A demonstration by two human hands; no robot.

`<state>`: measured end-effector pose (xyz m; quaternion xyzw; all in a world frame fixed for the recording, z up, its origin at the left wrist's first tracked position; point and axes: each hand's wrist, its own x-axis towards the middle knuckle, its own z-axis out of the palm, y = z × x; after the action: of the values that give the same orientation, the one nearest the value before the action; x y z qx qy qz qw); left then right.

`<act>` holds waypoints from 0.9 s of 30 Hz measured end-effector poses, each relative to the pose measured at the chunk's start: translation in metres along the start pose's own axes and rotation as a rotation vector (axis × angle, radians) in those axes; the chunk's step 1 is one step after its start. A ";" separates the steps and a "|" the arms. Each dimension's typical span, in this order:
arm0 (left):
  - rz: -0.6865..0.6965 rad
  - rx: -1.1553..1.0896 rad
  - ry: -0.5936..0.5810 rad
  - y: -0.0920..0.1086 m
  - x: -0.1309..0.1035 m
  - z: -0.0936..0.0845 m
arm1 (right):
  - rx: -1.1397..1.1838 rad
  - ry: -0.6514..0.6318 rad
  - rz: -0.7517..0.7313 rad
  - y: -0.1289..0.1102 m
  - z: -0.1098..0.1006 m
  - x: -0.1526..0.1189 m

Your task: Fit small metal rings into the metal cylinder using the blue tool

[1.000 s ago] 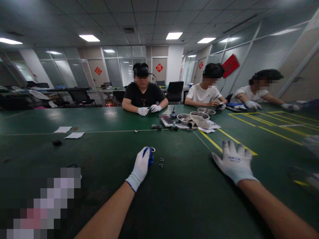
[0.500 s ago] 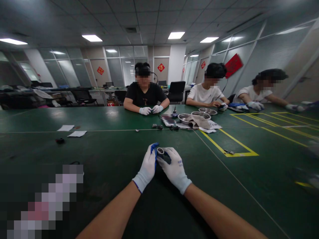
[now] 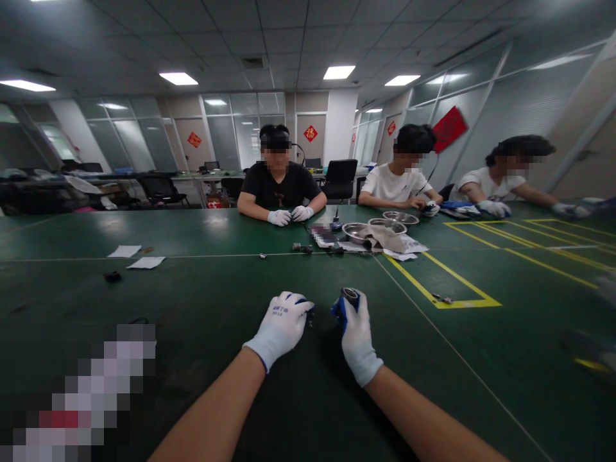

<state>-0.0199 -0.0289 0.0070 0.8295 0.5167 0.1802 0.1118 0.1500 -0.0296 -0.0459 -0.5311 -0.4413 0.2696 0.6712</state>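
My right hand, in a white glove with blue palm, is closed around a dark cylindrical part. The part's round, ring-shaped end faces up and shows a metallic rim. To its left, my left hand is palm down just over the table, its fingers curled together. Tiny shiny pieces show just below its fingertips; whether the fingers grip them I cannot tell. The two hands are apart.
Metal bowls with a cloth stand on the green table. Small parts lie beside them. Papers and a black piece are at left. Yellow tape frames small metal parts. Gloved co-workers sit opposite.
My hands have moved apart. The left has let go of the cylindrical part and turned palm down toward the table; the right has carried the part to the right.
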 end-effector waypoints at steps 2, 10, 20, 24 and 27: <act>0.004 -0.007 0.004 0.000 -0.001 -0.001 | -0.036 -0.012 0.028 -0.002 0.003 0.000; -0.106 -0.056 0.054 -0.010 0.002 0.002 | -0.115 -0.126 0.002 -0.023 0.007 -0.006; -0.157 -0.674 0.314 -0.002 0.002 -0.012 | -0.053 -0.335 -0.133 -0.022 0.004 -0.008; -0.139 -0.951 0.248 0.009 0.009 -0.022 | -0.074 -0.422 -0.171 -0.024 0.003 -0.007; -0.131 -1.012 0.180 0.016 0.008 -0.032 | -0.081 -0.445 -0.183 -0.026 0.003 -0.008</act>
<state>-0.0163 -0.0287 0.0433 0.6189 0.4232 0.4709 0.4649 0.1408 -0.0420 -0.0232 -0.4427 -0.6352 0.3002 0.5572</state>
